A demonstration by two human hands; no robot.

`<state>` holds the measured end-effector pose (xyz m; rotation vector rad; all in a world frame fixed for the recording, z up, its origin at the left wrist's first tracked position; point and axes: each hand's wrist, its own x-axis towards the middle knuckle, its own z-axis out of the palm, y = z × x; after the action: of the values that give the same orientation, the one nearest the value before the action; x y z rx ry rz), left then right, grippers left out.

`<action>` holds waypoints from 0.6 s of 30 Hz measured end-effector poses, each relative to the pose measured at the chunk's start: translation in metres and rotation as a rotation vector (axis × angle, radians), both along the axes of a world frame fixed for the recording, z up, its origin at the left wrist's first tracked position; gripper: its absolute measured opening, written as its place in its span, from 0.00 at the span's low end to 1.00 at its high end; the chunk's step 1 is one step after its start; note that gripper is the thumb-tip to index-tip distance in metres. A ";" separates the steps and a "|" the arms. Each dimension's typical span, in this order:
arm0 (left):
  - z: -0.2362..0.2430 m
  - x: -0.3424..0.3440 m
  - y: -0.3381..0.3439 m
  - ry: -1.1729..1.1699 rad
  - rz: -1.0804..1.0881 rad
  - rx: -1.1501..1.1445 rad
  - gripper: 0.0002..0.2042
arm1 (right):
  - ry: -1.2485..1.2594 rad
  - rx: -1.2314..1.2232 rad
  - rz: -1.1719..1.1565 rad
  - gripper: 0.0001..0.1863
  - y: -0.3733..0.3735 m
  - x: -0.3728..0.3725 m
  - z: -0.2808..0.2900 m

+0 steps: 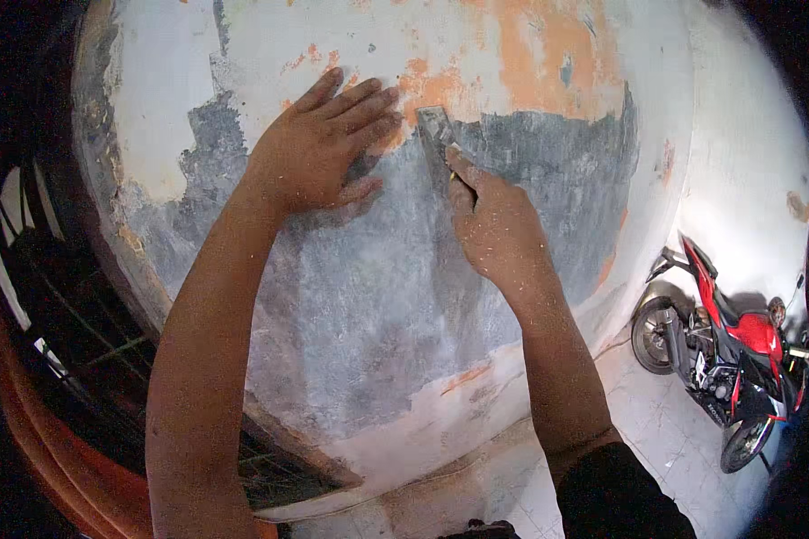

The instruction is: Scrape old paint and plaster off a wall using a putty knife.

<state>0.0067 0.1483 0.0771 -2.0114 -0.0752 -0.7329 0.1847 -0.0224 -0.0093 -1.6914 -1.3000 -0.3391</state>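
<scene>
A wall (351, 305) fills the middle of the view, its paint partly gone. Bare grey shows low down, with white and orange paint patches above. My left hand (319, 148) lies flat on it with the fingers spread, holding nothing. My right hand (494, 216) is wrapped round the handle of a paint scraper (433, 130). The flat metal blade points up and rests at the border between grey surface and orange paint. Most of the handle is hidden in my fist.
To the right a red and black motorcycle (733, 346) stands on the pale tiled floor (643, 431) beside a white wall (737, 135). At the left are a dark window with bars (81, 314) and an orange curtain-like cloth (54, 449).
</scene>
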 end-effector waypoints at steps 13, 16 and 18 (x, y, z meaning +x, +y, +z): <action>-0.002 0.001 0.004 -0.015 0.033 -0.020 0.37 | 0.028 -0.034 0.028 0.22 -0.010 -0.009 0.002; -0.003 -0.005 0.008 -0.039 0.002 0.054 0.37 | -0.055 -0.051 0.009 0.22 0.000 -0.013 -0.024; -0.003 -0.002 0.005 -0.035 0.016 0.043 0.37 | -0.045 -0.020 0.016 0.22 0.004 -0.008 -0.016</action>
<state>0.0048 0.1536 0.0746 -1.9550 -0.0952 -0.7530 0.1772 -0.0184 -0.0254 -1.6981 -1.3535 -0.3577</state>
